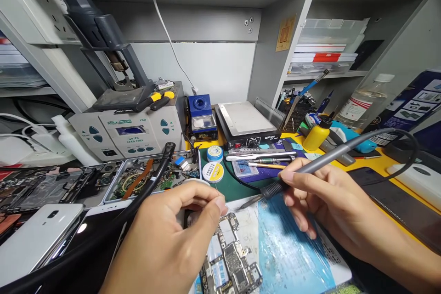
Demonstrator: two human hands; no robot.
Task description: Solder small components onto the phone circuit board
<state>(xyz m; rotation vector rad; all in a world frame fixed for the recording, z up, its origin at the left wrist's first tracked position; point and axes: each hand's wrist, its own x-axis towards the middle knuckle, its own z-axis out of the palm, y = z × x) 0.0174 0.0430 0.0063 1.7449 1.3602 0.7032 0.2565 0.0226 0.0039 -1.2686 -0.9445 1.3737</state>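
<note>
My right hand (320, 188) grips a soldering iron (310, 165) like a pen. Its pointed tip is just above the upper end of a phone circuit board (234, 262), close to my left fingertips. My left hand (182, 225) is closed in a pinch over the board's upper left edge. A thin wire (217, 188) shows at its fingertips, though most of it is hidden. Under the board lies a blue-and-white printed sheet (285, 243) with a shiny, scuffed surface.
A black hot-air hose (151, 193) crosses on the left, before the grey hot-air station (134, 133). Behind my hands stand round tins (213, 172), a soldering station (201, 117) and a heating plate (248, 121). Phones (41, 239) lie at left; a yellow bottle (317, 135) stands right.
</note>
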